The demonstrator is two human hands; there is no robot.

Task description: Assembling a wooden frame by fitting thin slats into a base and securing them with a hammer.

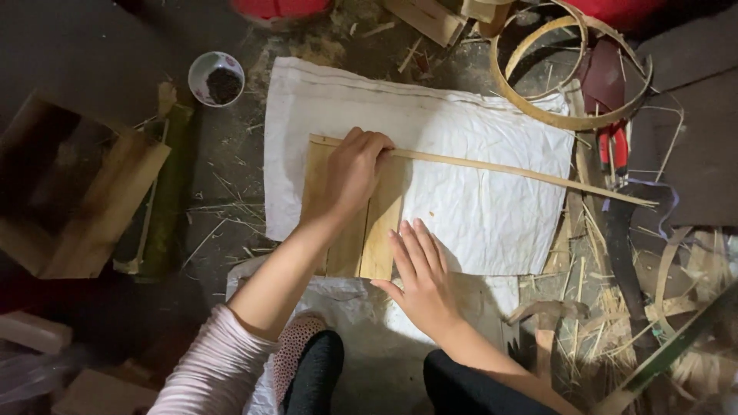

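A few flat wooden slats (382, 230) lie side by side on a white crumpled sack cloth (477, 154). My left hand (352, 170) presses down on the far end of the slats and pinches the near end of a long thin bamboo strip (523, 170) that runs right across the cloth. My right hand (421, 278) lies flat, fingers spread, on the near end of the slats. My knees, in dark trousers, show at the bottom edge.
A small bowl of dark grains (217, 78) stands at the upper left. Bent bamboo hoops (570, 71) and red-handled pliers (613, 146) lie at the upper right. A wooden box (84, 200) sits left. Shavings and strips (615, 307) litter the right floor.
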